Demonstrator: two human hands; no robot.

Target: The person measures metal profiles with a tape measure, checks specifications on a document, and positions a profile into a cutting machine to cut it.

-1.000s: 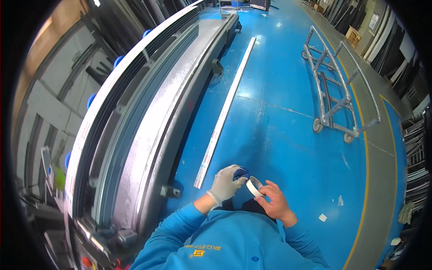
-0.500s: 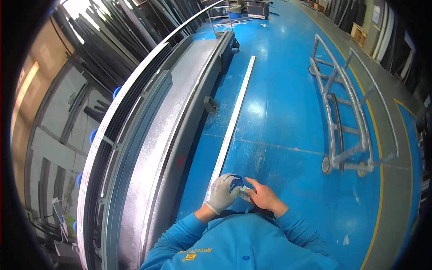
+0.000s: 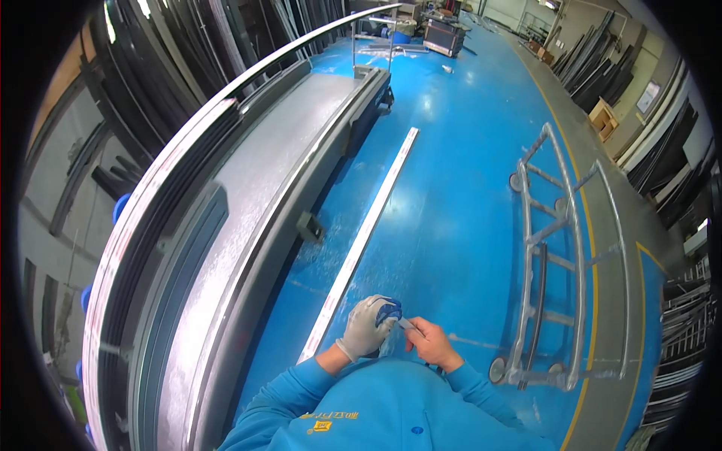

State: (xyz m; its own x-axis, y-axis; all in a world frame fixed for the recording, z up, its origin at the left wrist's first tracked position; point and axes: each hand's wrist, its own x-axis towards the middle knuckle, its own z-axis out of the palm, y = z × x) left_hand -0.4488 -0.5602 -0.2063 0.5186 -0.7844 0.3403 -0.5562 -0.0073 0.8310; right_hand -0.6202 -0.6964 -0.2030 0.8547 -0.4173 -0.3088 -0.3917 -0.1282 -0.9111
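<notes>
My left hand, in a white glove, is closed round a small blue thing just in front of my body. Its kind is hard to make out, since the fingers cover much of it. Bare and close beside it, my right hand pinches the end of a short pale strip that reaches toward the blue thing. Below the gloved fingers hangs a bit of clear, film-like material. A long white bar lies on the blue floor, running away from near my left forearm.
At left stands a long grey bench with dark profiles and a curved white strip along it. A wrapped metal frame cart on wheels is at right, by a yellow floor line. Long profiles lean against the far right wall.
My view has shifted, so the floor bar and cart sit lower and farther left. My hands are slightly farther apart, and the pale strip now shows between them.
</notes>
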